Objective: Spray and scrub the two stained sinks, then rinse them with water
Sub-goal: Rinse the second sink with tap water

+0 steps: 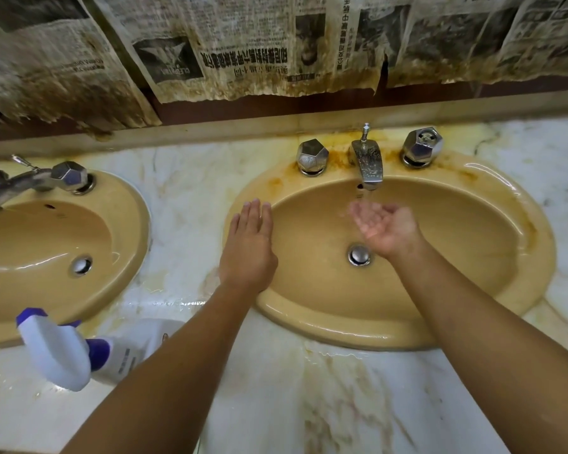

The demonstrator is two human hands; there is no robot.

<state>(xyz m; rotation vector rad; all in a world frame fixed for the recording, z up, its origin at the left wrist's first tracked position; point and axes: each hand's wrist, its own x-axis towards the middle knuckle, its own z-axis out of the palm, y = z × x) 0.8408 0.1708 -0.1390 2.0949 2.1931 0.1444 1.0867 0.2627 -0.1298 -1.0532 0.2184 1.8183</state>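
Observation:
Two tan oval sinks sit in a marble counter. The right sink (492,257) has rust-coloured stains along its rim and around its chrome faucet (368,162), from which water runs. My right hand (384,229) is cupped palm-up under the stream, above the drain (359,255), holding nothing. My left hand (248,247) lies flat, fingers straight, on the left rim of the right sink. The left sink (40,250) looks wet, with its own faucet (0,188) at the far left. A white spray bottle (79,348) with purple trim lies on its side on the counter in front of the left sink.
Two faceted chrome knobs (312,157) (422,147) flank the right faucet; another knob (69,175) is by the left sink. The marble counter (276,388) is wet and stained. Stained, torn newspaper (243,44) hangs on the wall behind.

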